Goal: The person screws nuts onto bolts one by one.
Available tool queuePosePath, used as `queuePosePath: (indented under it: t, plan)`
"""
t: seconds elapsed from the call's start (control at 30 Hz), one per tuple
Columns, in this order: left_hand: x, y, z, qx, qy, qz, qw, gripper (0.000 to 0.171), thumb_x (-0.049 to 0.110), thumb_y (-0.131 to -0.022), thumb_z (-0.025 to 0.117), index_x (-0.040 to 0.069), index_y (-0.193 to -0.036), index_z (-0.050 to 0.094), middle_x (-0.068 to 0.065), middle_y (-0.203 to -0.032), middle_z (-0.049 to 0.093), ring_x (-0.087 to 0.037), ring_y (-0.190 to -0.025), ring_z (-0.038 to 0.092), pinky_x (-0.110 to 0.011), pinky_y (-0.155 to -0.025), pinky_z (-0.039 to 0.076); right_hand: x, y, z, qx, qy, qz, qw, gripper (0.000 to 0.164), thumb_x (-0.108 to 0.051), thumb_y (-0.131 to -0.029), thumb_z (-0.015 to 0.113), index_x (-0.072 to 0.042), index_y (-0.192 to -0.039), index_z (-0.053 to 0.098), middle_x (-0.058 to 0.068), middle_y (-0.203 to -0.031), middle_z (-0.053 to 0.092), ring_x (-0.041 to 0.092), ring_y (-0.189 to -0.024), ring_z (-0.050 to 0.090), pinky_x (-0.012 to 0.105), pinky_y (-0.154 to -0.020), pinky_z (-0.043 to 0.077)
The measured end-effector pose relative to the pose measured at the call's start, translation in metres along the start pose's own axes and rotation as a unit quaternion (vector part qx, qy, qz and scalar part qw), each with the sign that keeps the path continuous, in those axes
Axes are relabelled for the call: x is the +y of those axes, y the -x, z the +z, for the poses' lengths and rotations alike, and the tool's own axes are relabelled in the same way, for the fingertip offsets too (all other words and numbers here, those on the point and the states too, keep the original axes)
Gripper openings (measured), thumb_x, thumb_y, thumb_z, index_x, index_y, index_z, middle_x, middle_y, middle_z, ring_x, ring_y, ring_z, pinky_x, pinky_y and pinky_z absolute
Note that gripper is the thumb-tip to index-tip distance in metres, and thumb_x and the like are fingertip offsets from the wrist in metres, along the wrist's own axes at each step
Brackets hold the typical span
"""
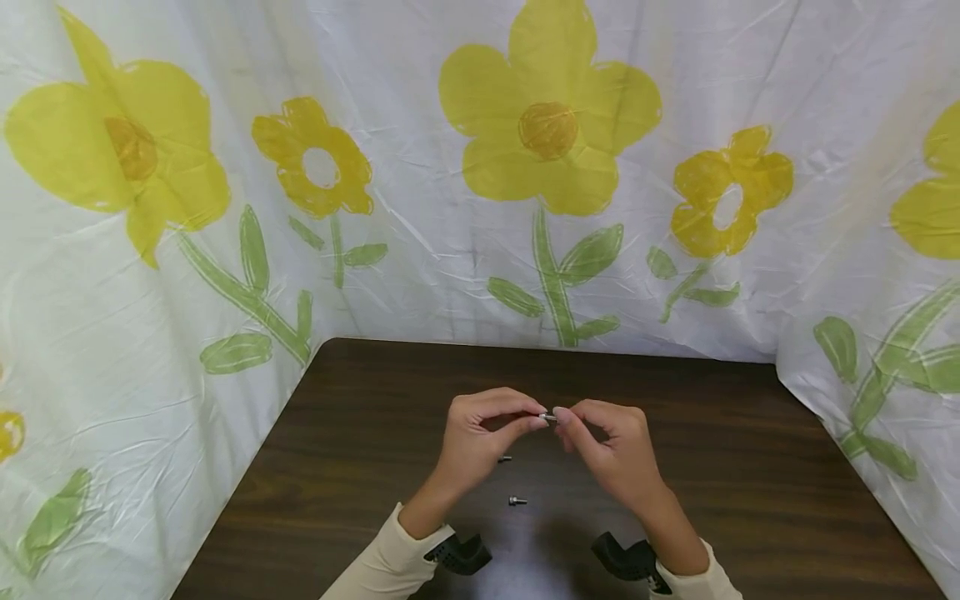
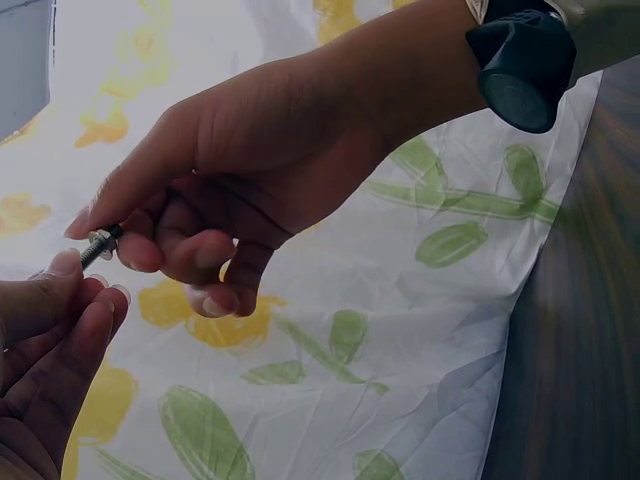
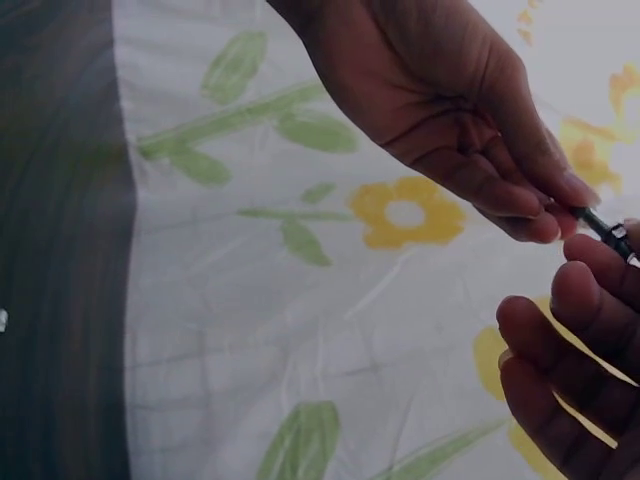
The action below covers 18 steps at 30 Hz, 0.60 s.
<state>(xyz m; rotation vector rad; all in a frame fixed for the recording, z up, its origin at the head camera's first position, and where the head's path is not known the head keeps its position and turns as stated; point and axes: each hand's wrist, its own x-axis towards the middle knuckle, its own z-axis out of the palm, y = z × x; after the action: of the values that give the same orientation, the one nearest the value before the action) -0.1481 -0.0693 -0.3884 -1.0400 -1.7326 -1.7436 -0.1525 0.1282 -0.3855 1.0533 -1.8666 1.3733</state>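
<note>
Between the two hands, above the table, is a small metal bolt (image 1: pixel 549 417). My left hand (image 1: pixel 480 429) pinches one end with thumb and forefinger. From the other side my right hand (image 1: pixel 615 446) pinches the opposite end. In the left wrist view the bolt (image 2: pixel 100 243) shows a shiny ring round its shank near the dark end, at the right hand's fingertips. Fingertips cover part of it in every view. On the table below lie another small bolt (image 1: pixel 517 501) and a similar metal piece (image 1: pixel 506 458), partly hidden by the left hand.
The dark wood-grain table (image 1: pixel 360 417) spreads under both hands. A white curtain (image 1: pixel 420 275) with yellow flowers hangs along its far and side edges. Black wrist cameras sit on both wrists, the left camera (image 1: pixel 461 554) and the right camera (image 1: pixel 626 557), above cream sleeves.
</note>
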Motion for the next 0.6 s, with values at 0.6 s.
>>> queuePosePath:
  t: [0.6]
  plan:
    - [-0.0026,-0.0017,-0.006,0.028,-0.018,-0.01,0.9994,0.016,-0.011,-0.081,0.079,-0.002,-0.094,0.077,-0.013,-0.089,0.075,-0.021,-0.08,0.072,-0.033,-0.067,0.062,0.0023,-0.0069,-0.0086,-0.003,-0.004,-0.042,0.999,0.046,0.009,-0.07,0.087,-0.004,-0.112,0.074,0.01,-0.092,0.075,0.018,-0.076,0.07,0.021,-0.073,0.057]
